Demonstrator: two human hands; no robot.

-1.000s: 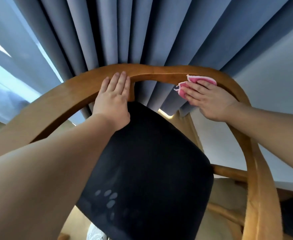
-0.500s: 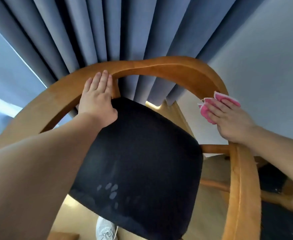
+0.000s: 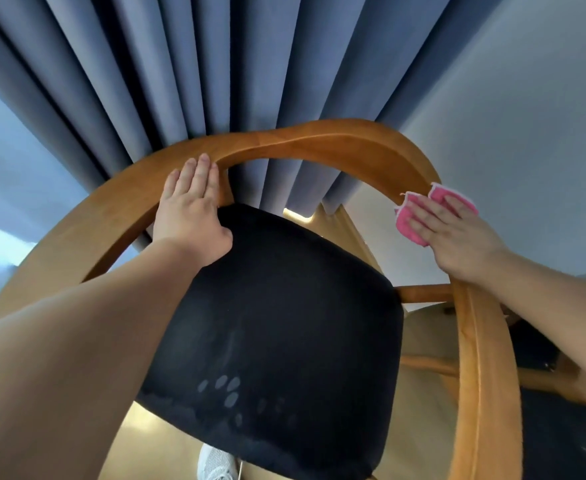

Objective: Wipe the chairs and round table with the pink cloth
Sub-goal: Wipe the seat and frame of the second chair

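Left hand (image 3: 191, 216) lying flat, fingers straight, on chair rail (image 3: 319, 140) at 11 o'clock, right hand (image 3: 458, 237) pressing pink cloth (image 3: 407, 228), fingers extended, onto chair rail at 2 o'clock

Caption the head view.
Right hand presses pink cloth on the wooden chair's curved rail; left hand rests flat on it.

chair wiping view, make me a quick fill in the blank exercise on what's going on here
1. The right hand presses a ____ cloth onto the wooden chair rail.
2. The left hand lies flat on the chair rail and holds ____.
3. The padded chair seat is ____ in colour.

Missing words: pink; nothing; black
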